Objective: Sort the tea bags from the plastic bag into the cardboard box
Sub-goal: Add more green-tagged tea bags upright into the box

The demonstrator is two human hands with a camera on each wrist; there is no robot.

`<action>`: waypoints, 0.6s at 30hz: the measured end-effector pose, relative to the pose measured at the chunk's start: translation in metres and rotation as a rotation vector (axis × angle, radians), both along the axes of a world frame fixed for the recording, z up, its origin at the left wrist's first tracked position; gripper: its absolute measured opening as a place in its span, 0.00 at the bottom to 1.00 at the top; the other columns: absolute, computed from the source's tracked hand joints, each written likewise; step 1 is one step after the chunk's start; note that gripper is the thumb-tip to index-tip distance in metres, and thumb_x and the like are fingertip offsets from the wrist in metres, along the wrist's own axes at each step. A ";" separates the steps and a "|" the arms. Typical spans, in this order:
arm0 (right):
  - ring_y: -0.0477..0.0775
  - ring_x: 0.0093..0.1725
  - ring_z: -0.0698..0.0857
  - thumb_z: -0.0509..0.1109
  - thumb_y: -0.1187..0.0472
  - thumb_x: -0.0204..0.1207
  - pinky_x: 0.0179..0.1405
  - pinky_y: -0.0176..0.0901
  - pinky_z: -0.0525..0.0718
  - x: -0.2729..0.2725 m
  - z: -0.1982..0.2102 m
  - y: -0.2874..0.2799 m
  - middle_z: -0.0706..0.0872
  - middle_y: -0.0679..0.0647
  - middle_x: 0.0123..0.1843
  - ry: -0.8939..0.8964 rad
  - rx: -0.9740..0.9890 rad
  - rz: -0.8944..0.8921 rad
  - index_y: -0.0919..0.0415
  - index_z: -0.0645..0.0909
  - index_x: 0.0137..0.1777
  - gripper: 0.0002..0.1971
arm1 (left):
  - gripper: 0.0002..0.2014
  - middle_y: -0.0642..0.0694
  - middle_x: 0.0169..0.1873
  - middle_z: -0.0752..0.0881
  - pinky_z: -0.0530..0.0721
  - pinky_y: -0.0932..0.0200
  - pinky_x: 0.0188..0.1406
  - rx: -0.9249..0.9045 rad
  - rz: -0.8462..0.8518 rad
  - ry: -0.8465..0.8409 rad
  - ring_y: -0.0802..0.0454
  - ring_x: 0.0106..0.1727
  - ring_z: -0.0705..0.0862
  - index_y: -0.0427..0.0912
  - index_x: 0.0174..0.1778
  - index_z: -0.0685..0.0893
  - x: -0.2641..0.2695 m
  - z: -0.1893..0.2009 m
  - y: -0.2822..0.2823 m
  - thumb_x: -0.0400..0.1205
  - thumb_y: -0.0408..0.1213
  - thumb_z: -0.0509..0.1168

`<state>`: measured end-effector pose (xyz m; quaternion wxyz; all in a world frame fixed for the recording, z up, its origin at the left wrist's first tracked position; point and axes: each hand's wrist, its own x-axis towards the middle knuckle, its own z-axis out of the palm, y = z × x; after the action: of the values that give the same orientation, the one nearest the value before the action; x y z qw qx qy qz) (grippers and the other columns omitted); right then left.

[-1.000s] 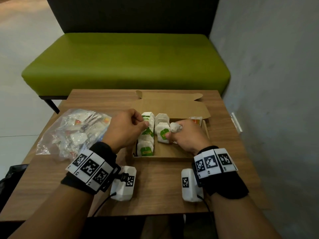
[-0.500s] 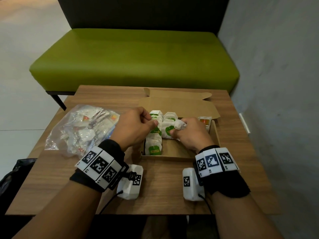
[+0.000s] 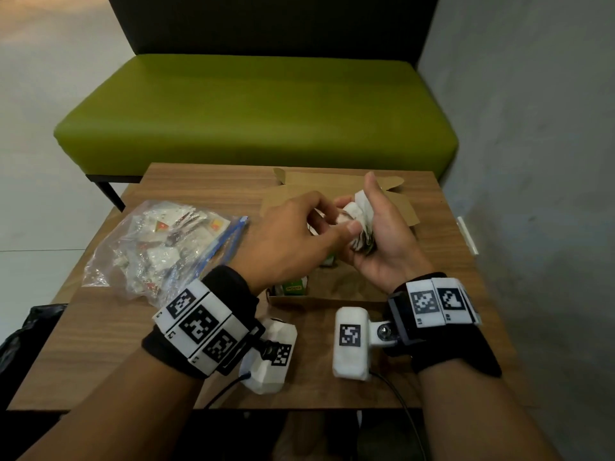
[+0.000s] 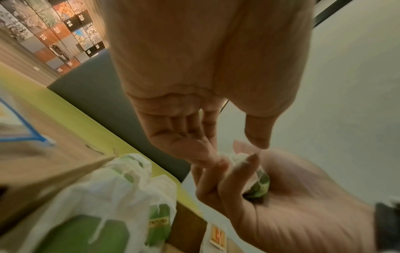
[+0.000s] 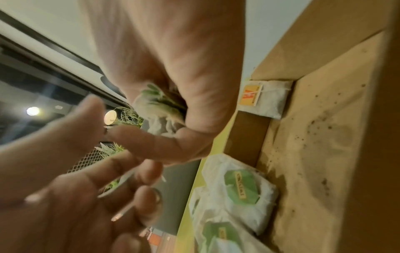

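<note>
1. The right hand [image 3: 382,241] clutched a crumpled tea bag [image 3: 357,211] above the cardboard box [image 3: 339,296].
2. The left hand [image 3: 286,241] pinched at its string or tag, I judged.
3. Best untangle gently, then lay it beside the green-tagged bags [image 5: 240,188].
4. The plastic bag [image 3: 156,247] lay left.

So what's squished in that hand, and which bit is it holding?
The right hand holds a bunch of tea bags, fingers curled round its middle. The left hand pinches at its top; exactly which bit cannot be told.

plastic bag [image 3: 159,247] left of cardboard box [image 3: 352,294]
</note>
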<state>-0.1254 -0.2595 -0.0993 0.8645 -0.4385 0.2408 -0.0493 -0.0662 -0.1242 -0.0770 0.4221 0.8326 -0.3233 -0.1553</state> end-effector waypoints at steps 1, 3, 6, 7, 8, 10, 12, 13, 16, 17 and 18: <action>0.53 0.41 0.83 0.56 0.30 0.82 0.28 0.40 0.82 -0.002 0.001 0.001 0.83 0.55 0.40 -0.022 0.031 0.012 0.57 0.78 0.50 0.29 | 0.14 0.54 0.39 0.88 0.82 0.58 0.31 0.002 0.022 0.012 0.59 0.36 0.86 0.55 0.52 0.82 0.000 -0.002 -0.002 0.78 0.60 0.69; 0.50 0.35 0.81 0.54 0.28 0.81 0.22 0.37 0.80 -0.004 0.003 0.002 0.81 0.54 0.39 -0.048 0.067 0.030 0.57 0.78 0.48 0.31 | 0.13 0.53 0.39 0.87 0.78 0.61 0.29 -0.022 0.077 0.032 0.58 0.36 0.85 0.53 0.52 0.81 0.002 -0.004 -0.003 0.79 0.55 0.71; 0.50 0.34 0.84 0.50 0.25 0.81 0.23 0.38 0.82 -0.007 0.006 0.005 0.84 0.56 0.39 -0.077 0.135 0.062 0.57 0.78 0.44 0.34 | 0.09 0.53 0.38 0.87 0.76 0.62 0.32 -0.051 0.079 0.024 0.61 0.33 0.82 0.50 0.50 0.84 0.005 -0.002 -0.002 0.78 0.46 0.75; 0.51 0.36 0.86 0.49 0.25 0.80 0.23 0.39 0.82 -0.006 0.006 0.006 0.87 0.57 0.43 -0.088 0.162 0.074 0.57 0.77 0.43 0.35 | 0.09 0.53 0.38 0.87 0.76 0.62 0.33 -0.058 0.072 0.017 0.61 0.33 0.81 0.49 0.50 0.85 0.005 -0.001 -0.002 0.77 0.43 0.76; 0.51 0.37 0.88 0.48 0.24 0.80 0.24 0.40 0.83 -0.006 0.005 0.007 0.89 0.59 0.46 -0.094 0.184 0.084 0.58 0.76 0.43 0.36 | 0.09 0.52 0.39 0.87 0.77 0.62 0.34 -0.067 0.067 0.015 0.61 0.33 0.81 0.49 0.50 0.85 0.005 0.000 -0.002 0.77 0.40 0.76; 0.53 0.40 0.89 0.46 0.22 0.78 0.25 0.42 0.85 -0.005 0.002 0.007 0.90 0.63 0.56 -0.095 0.216 0.101 0.62 0.77 0.47 0.40 | 0.09 0.52 0.39 0.87 0.80 0.61 0.35 -0.094 0.077 0.012 0.59 0.35 0.82 0.47 0.50 0.85 0.006 0.001 -0.002 0.77 0.35 0.76; 0.57 0.52 0.90 0.48 0.22 0.78 0.27 0.43 0.87 -0.005 0.001 0.006 0.86 0.67 0.68 -0.105 0.253 0.090 0.65 0.82 0.43 0.43 | 0.08 0.53 0.37 0.86 0.81 0.60 0.36 -0.148 0.105 0.026 0.59 0.35 0.82 0.45 0.50 0.85 0.006 0.001 -0.001 0.78 0.33 0.75; 0.58 0.53 0.91 0.49 0.23 0.79 0.28 0.43 0.88 -0.006 0.002 0.006 0.89 0.66 0.63 -0.101 0.278 0.066 0.64 0.84 0.38 0.43 | 0.08 0.52 0.37 0.85 0.82 0.59 0.37 -0.182 0.124 0.048 0.58 0.35 0.82 0.45 0.50 0.85 0.008 0.001 0.000 0.78 0.33 0.75; 0.51 0.32 0.89 0.56 0.33 0.84 0.27 0.42 0.88 -0.010 0.007 0.002 0.87 0.52 0.31 -0.042 0.316 -0.102 0.59 0.79 0.36 0.31 | 0.07 0.50 0.39 0.85 0.87 0.50 0.42 -0.269 0.169 0.144 0.52 0.39 0.85 0.46 0.50 0.85 0.013 0.004 0.004 0.79 0.32 0.74; 0.50 0.29 0.87 0.59 0.37 0.85 0.26 0.42 0.88 -0.010 0.008 0.001 0.83 0.50 0.28 -0.020 0.313 -0.142 0.57 0.77 0.35 0.26 | 0.07 0.49 0.39 0.85 0.88 0.51 0.42 -0.294 0.170 0.171 0.51 0.40 0.85 0.46 0.50 0.85 0.015 0.005 0.006 0.80 0.32 0.73; 0.49 0.28 0.86 0.62 0.41 0.84 0.26 0.41 0.88 -0.010 0.007 -0.001 0.81 0.50 0.27 0.003 0.304 -0.169 0.56 0.76 0.35 0.22 | 0.07 0.49 0.39 0.85 0.88 0.54 0.41 -0.319 0.166 0.194 0.51 0.40 0.86 0.46 0.50 0.85 0.017 0.007 0.007 0.81 0.31 0.72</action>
<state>-0.1358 -0.2609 -0.0925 0.9133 -0.2808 0.2828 -0.0842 -0.0492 -0.1171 -0.0701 0.5892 0.7600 -0.2320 -0.1463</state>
